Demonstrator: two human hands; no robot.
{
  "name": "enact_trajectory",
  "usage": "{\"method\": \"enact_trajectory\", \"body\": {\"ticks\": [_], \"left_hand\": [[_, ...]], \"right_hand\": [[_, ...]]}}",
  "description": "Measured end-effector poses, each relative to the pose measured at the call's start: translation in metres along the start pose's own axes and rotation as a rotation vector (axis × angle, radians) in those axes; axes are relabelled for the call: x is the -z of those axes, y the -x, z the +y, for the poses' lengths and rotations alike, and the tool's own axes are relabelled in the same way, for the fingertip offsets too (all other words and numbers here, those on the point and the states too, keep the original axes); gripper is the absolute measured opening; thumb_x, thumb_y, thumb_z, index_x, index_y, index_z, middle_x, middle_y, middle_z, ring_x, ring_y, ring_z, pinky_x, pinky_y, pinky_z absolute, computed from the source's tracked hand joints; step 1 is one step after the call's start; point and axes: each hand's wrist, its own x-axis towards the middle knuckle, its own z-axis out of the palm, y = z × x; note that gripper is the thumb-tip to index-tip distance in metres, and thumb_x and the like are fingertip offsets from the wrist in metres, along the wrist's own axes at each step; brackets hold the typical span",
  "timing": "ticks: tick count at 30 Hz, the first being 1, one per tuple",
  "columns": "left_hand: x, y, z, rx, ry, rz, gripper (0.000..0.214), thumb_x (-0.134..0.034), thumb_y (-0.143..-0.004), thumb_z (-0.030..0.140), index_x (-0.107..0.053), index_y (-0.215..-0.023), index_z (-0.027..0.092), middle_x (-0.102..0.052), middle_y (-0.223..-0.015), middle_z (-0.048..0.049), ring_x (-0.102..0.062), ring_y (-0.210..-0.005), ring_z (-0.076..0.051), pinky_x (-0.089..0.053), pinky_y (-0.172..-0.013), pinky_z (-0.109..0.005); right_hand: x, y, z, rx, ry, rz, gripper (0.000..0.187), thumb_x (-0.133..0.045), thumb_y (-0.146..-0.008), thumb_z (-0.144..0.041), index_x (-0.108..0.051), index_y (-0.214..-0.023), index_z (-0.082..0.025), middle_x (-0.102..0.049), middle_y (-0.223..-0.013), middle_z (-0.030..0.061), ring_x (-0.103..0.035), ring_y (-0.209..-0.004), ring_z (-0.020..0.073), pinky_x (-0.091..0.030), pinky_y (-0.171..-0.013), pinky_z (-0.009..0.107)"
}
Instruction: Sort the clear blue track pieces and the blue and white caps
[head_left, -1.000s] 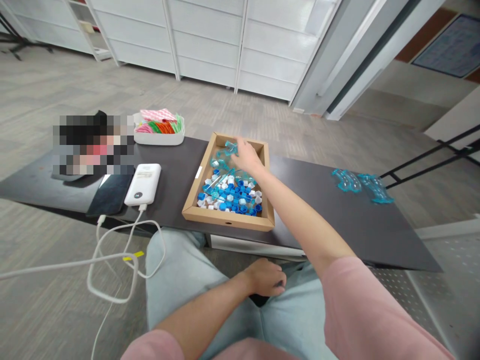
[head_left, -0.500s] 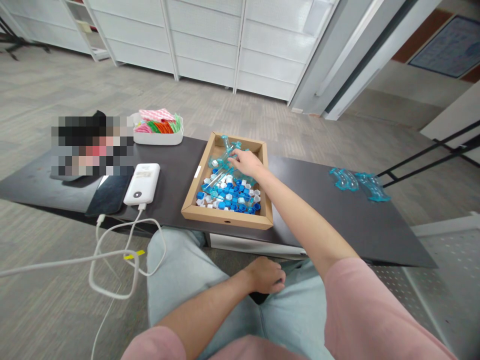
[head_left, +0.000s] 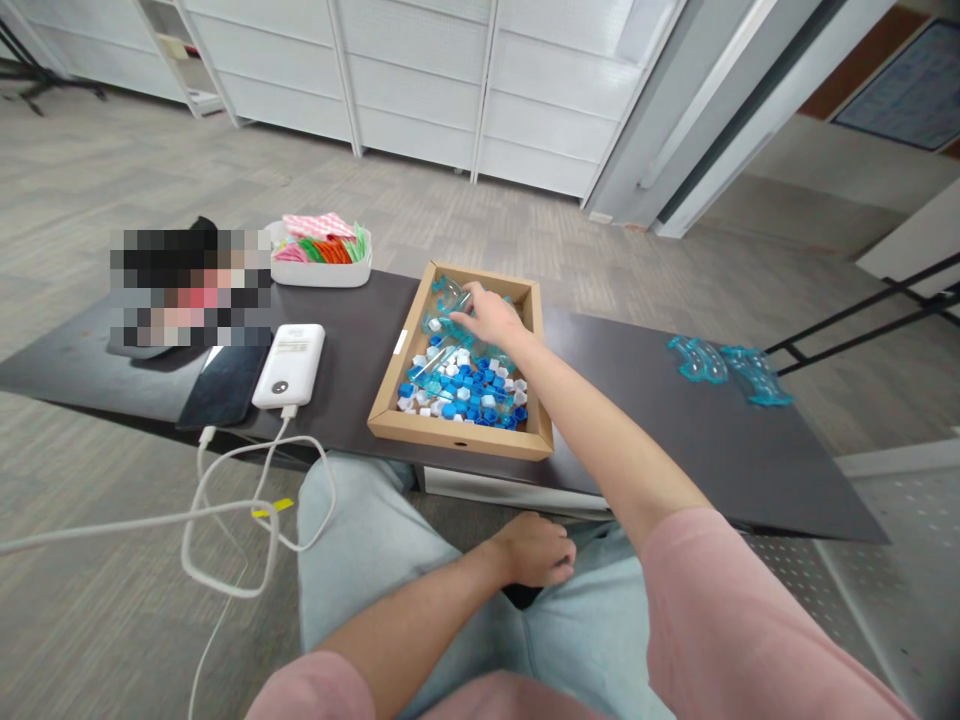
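Note:
Inside a shallow cardboard box [head_left: 390, 385], my right hand [head_left: 491, 315] reaches in from the right. Its thumb and fingers close around a clear teal plastic piece [head_left: 451, 294] near the far left corner; the fingertips are partly hidden. Other clear teal pieces [head_left: 439, 365] lie under and beside the hand. Small blue and white hexagonal pieces [head_left: 465, 390] are heaped in the near half of the box. My left hand [head_left: 538, 548] rests on my lap with its fingers curled and nothing visible in them.
Clear teal plastic pieces [head_left: 727, 370] lie on the right of the dark table [head_left: 637, 420]. To the left are a white power bank [head_left: 291, 365] with looping cables [head_left: 225, 585], a dark phone-like slab [head_left: 225, 385], and a white basket [head_left: 322, 273] of colourful items.
My right hand has shifted slightly within the box, and the teal piece at its fingers has changed position and tilt. The view has moved a little; my left hand stays on my lap.

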Motion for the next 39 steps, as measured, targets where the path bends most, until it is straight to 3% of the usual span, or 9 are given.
{"method": "enact_trajectory", "body": {"ticks": [3,7,11,14,18,23,28,34,39], "left_hand": [[0.001,0.0,0.0,0.018,0.014,-0.015,0.023,-0.071,-0.106,0.039,-0.085,-0.115,0.024,-0.086,-0.117,-0.0085,-0.084,-0.11,-0.03,-0.061,-0.082,-0.036],[0.003,0.001,0.001,0.033,0.027,-0.045,0.023,-0.068,-0.107,0.038,-0.084,-0.116,0.023,-0.084,-0.117,-0.0092,-0.082,-0.113,-0.029,-0.061,-0.089,-0.036],[0.004,0.005,0.002,0.041,0.032,-0.076,0.028,-0.059,-0.11,0.037,-0.081,-0.121,0.022,-0.083,-0.125,-0.0118,-0.08,-0.115,-0.031,-0.058,-0.096,-0.038],[0.002,0.007,0.002,0.043,0.037,-0.1,0.029,-0.057,-0.112,0.037,-0.08,-0.124,0.024,-0.083,-0.129,-0.0108,-0.078,-0.12,-0.03,-0.054,-0.102,-0.037],[-0.002,0.008,0.004,0.067,0.042,-0.136,0.028,-0.059,-0.111,0.04,-0.078,-0.126,0.027,-0.082,-0.132,-0.0064,-0.076,-0.124,-0.029,-0.051,-0.105,-0.035],[-0.007,0.005,0.004,0.119,0.034,-0.149,0.028,-0.056,-0.11,0.039,-0.079,-0.122,0.029,-0.083,-0.129,-0.0039,-0.077,-0.121,-0.028,-0.051,-0.104,-0.035],[-0.007,0.002,-0.002,0.149,0.043,-0.161,0.027,-0.057,-0.109,0.039,-0.08,-0.122,0.031,-0.084,-0.129,-0.0035,-0.078,-0.12,-0.029,-0.053,-0.103,-0.035],[-0.006,0.003,-0.002,0.144,0.04,-0.158,0.029,-0.058,-0.111,0.036,-0.082,-0.125,0.027,-0.084,-0.13,-0.0073,-0.078,-0.121,-0.029,-0.054,-0.103,-0.035],[0.002,0.005,0.003,0.122,0.023,-0.148,0.03,-0.059,-0.11,0.034,-0.084,-0.123,0.025,-0.084,-0.127,-0.0098,-0.08,-0.119,-0.03,-0.057,-0.101,-0.037]], "right_hand": [[0.001,0.003,0.001,0.018,-0.038,-0.003,0.05,-0.074,-0.114,-0.041,-0.063,-0.157,-0.019,-0.085,-0.131,0.0134,-0.078,-0.13,0.0332,-0.059,-0.112,0.046],[0.015,0.021,0.013,0.132,-0.019,0.135,0.039,-0.07,-0.115,-0.042,-0.07,-0.148,-0.021,-0.075,-0.15,0.0153,-0.069,-0.142,0.0311,-0.051,-0.123,0.045],[0.046,0.062,0.056,0.094,0.051,0.221,0.036,-0.062,-0.117,-0.044,-0.073,-0.144,-0.023,-0.075,-0.145,0.0138,-0.065,-0.14,0.0314,-0.046,-0.125,0.046],[0.07,0.111,0.115,-0.109,0.115,0.333,0.038,-0.06,-0.116,-0.045,-0.073,-0.144,-0.024,-0.074,-0.147,0.0159,-0.063,-0.141,0.0347,-0.044,-0.125,0.051],[0.089,0.187,0.205,-0.542,0.169,0.521,0.05,-0.063,-0.109,-0.041,-0.067,-0.155,-0.022,-0.064,-0.163,0.0212,-0.055,-0.152,0.0387,-0.041,-0.127,0.057],[0.087,0.242,0.272,-0.954,0.163,0.508,0.072,-0.071,-0.104,-0.052,-0.058,-0.166,-0.017,-0.041,-0.184,0.0287,-0.039,-0.166,0.0432,-0.034,-0.134,0.061],[0.078,0.242,0.285,-0.96,0.21,0.405,0.063,-0.065,-0.109,-0.06,-0.066,-0.156,-0.018,-0.051,-0.173,0.0273,-0.039,-0.161,0.0433,-0.035,-0.131,0.059],[0.072,0.247,0.288,-0.885,0.218,0.456,0.041,-0.057,-0.111,-0.041,-0.074,-0.141,-0.018,-0.062,-0.153,0.0276,-0.059,-0.133,0.0412,-0.044,-0.117,0.057],[0.068,0.257,0.28,-0.702,0.083,0.569,0.023,-0.067,-0.103,-0.043,-0.076,-0.105,-0.022,-0.063,-0.139,0.029,-0.055,-0.127,0.042,-0.044,-0.113,0.059]]}}
